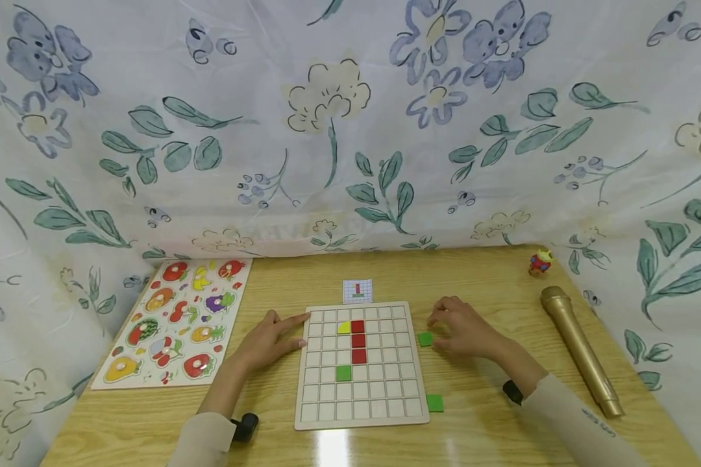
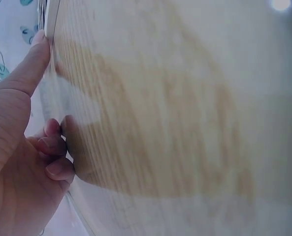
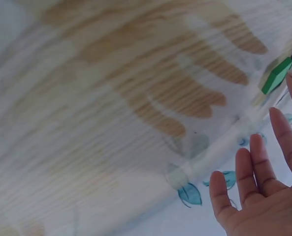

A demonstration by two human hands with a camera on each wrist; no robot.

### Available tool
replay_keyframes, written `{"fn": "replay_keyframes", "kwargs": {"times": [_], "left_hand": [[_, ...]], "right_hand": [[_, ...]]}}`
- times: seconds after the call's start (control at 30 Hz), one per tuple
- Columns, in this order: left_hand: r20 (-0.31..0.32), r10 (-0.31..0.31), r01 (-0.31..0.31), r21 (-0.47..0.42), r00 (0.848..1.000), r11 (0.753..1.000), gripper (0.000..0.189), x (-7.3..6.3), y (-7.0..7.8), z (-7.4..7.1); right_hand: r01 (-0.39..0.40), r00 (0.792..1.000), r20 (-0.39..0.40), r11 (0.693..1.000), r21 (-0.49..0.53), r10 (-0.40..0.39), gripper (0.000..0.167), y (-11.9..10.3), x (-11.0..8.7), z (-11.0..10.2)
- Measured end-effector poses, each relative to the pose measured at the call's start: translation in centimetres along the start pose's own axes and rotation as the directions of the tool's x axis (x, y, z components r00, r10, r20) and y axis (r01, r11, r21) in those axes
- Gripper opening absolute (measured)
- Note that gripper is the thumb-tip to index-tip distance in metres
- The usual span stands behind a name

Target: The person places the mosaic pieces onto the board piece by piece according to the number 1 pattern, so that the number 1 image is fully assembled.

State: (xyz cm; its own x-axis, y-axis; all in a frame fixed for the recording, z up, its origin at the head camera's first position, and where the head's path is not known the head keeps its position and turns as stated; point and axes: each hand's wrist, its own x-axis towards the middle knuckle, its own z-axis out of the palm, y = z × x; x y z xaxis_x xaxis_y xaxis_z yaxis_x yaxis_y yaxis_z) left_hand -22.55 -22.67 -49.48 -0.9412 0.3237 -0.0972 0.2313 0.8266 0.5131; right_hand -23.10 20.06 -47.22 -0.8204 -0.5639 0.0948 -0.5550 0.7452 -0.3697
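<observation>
A pale wooden grid board point(image 1: 321, 410) lies on the table. On it are a yellow rounded tile point(image 1: 344, 327), a column of three red square tiles point(image 1: 358, 340) and a green square tile point(image 1: 343, 373). My left hand point(image 1: 265, 344) rests at the board's left side, with index fingertip and thumb at its edge; its other fingers curl under in the left wrist view. Right of the board, my right hand point(image 1: 464, 327) hovers with fingers spread, thumb beside a loose green tile point(image 1: 425, 339), also seen in the right wrist view point(image 3: 277, 75). Another green tile point(image 1: 435, 403) lies by the lower right corner.
Behind the board lies a small pattern card point(image 1: 357, 291). A fruit puzzle board point(image 1: 169, 324) occupies the left side of the table. At the right are a gold microphone point(image 1: 581, 350) and a small toy figure point(image 1: 540, 263). A flowered curtain point(image 1: 350, 130) hangs behind.
</observation>
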Motion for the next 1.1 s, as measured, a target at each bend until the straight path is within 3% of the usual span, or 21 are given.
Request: {"fn": "replay_keyframes", "kwargs": {"times": [0.47, 1.1], "left_hand": [[-0.014, 0.015, -0.015, -0.005, 1.000, 1.000, 0.057, -0.1, -0.2, 0.2], [-0.009, 0.009, -0.009, -0.017, 1.000, 1.000, 0.057, 0.0, -0.3, 0.2]], "right_hand": [[0.025, 1.000, -0.001, 1.000, 0.019, -0.025, 0.029, 0.6, 0.0, 0.6], [0.067, 0.998, -0.022, 0.998, 0.005, -0.066, 0.019, 0.3, 0.1, 1.2]]}}
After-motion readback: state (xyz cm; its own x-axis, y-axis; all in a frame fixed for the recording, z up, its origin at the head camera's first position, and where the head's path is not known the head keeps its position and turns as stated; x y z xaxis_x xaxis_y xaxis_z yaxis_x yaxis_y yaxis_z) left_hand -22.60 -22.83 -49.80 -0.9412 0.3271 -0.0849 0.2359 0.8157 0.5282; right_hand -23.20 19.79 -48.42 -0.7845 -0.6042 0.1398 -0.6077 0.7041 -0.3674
